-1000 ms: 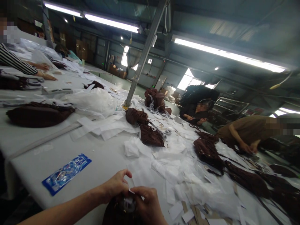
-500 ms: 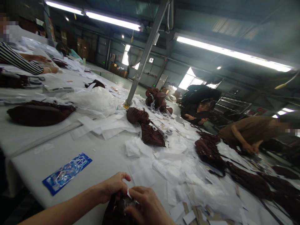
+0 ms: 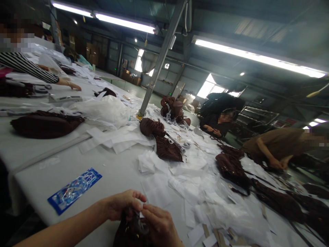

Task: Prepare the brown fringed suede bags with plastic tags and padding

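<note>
At the bottom of the view, my left hand (image 3: 125, 205) is closed at the top of a dark brown bag (image 3: 124, 235) with small gold-coloured fittings. Opposite it, my right hand (image 3: 163, 223) has its thumb and fingers pinched together, its fingertips meeting those of the left. A small white piece (image 3: 141, 214) shows between the fingertips, and a clear or greyish wrapped bit sits just below it on the bag. The lower part of the bag runs out of view, and my right hand covers its right side.
A blue printed packet (image 3: 75, 190) lies left of my arm. White paper sheets (image 3: 156, 187) and plastic are strewn to the right. More brown bags (image 3: 168, 147) lie along the table, and a metal post (image 3: 163, 58) rises beyond. Several co-workers are at the table's sides.
My right hand's fingers have drawn together and moved up slightly to my left fingertips. The co-worker in the striped sleeve at the left has reached a hand farther right across the table.
</note>
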Action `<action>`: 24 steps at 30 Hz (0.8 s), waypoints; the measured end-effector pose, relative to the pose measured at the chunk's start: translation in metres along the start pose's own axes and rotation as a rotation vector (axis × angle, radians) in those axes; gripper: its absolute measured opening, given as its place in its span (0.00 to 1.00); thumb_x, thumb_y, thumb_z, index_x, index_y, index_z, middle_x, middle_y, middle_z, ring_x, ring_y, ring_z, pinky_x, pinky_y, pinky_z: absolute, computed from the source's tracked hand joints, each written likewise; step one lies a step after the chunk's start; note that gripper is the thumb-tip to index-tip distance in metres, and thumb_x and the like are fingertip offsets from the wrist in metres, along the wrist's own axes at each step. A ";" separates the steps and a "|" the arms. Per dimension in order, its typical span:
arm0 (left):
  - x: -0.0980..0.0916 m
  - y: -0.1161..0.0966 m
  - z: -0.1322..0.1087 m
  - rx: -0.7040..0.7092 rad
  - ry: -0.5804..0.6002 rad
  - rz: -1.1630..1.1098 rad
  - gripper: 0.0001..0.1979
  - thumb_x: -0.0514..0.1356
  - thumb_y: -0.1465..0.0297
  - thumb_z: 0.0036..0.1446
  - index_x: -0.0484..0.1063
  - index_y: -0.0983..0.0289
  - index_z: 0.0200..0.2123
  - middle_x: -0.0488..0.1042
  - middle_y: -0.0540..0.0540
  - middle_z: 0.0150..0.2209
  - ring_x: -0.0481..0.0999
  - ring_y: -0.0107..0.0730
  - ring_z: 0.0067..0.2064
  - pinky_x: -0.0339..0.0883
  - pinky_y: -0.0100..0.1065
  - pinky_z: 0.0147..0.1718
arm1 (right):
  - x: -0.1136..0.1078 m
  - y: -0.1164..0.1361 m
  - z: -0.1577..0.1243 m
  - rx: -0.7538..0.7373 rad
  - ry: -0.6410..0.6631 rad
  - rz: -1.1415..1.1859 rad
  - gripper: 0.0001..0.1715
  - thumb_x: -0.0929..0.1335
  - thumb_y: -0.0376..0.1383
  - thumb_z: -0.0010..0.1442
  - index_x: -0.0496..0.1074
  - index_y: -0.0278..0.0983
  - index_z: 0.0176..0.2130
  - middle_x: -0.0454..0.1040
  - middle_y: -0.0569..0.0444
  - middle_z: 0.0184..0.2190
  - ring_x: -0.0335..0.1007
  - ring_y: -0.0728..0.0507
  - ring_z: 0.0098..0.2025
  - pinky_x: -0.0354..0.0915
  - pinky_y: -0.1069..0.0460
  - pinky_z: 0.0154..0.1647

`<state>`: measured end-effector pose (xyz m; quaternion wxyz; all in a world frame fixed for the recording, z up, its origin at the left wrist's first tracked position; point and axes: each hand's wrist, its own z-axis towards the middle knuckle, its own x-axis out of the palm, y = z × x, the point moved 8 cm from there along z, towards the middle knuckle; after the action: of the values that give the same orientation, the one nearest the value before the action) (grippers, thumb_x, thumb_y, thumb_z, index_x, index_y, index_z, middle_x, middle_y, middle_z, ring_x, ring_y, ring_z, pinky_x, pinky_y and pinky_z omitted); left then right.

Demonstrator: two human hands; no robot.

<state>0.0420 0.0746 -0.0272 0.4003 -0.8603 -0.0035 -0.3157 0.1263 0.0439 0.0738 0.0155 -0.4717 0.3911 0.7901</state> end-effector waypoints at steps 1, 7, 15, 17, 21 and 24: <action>-0.001 0.000 0.000 0.005 -0.014 -0.004 0.27 0.65 0.74 0.31 0.65 0.64 0.40 0.66 0.44 0.20 0.56 0.19 0.15 0.48 0.24 0.14 | 0.000 -0.001 0.000 -0.016 -0.012 -0.001 0.14 0.61 0.31 0.64 0.73 0.37 0.44 0.77 0.47 0.37 0.74 0.43 0.38 0.68 0.53 0.38; -0.010 -0.001 0.002 0.103 -0.169 0.005 0.24 0.61 0.75 0.36 0.61 0.62 0.41 0.64 0.41 0.20 0.54 0.17 0.16 0.42 0.23 0.15 | -0.001 -0.035 -0.010 0.186 -0.167 0.140 0.14 0.68 0.37 0.59 0.75 0.41 0.47 0.76 0.48 0.47 0.73 0.40 0.49 0.67 0.48 0.50; -0.001 -0.008 -0.003 0.186 -0.106 0.028 0.20 0.59 0.77 0.38 0.61 0.61 0.38 0.62 0.40 0.21 0.53 0.16 0.16 0.41 0.23 0.15 | 0.009 -0.055 -0.016 0.524 -0.273 0.330 0.21 0.70 0.38 0.54 0.73 0.35 0.48 0.78 0.50 0.39 0.73 0.40 0.41 0.68 0.47 0.44; 0.003 -0.009 -0.005 0.193 -0.022 0.021 0.19 0.60 0.76 0.39 0.62 0.61 0.38 0.61 0.40 0.21 0.53 0.15 0.16 0.42 0.23 0.15 | 0.008 -0.055 -0.015 0.510 -0.282 0.356 0.22 0.70 0.36 0.53 0.73 0.36 0.49 0.78 0.52 0.38 0.72 0.42 0.40 0.67 0.49 0.43; 0.007 -0.009 -0.007 0.226 0.043 0.006 0.18 0.61 0.76 0.39 0.63 0.61 0.36 0.62 0.40 0.24 0.54 0.14 0.17 0.43 0.22 0.14 | 0.008 -0.057 -0.017 0.472 -0.302 0.371 0.24 0.71 0.34 0.51 0.73 0.37 0.49 0.77 0.54 0.35 0.72 0.44 0.38 0.67 0.50 0.43; 0.004 -0.007 -0.006 0.246 -0.054 0.018 0.18 0.61 0.76 0.37 0.62 0.62 0.35 0.62 0.40 0.23 0.55 0.14 0.16 0.42 0.21 0.14 | 0.010 -0.057 -0.021 0.468 -0.349 0.300 0.25 0.71 0.34 0.50 0.72 0.37 0.50 0.78 0.53 0.36 0.73 0.43 0.39 0.68 0.48 0.45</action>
<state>0.0402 0.0743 -0.0180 0.5054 -0.8129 -0.0456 -0.2859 0.1581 0.0669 0.0267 0.0735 -0.2499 0.6188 0.7411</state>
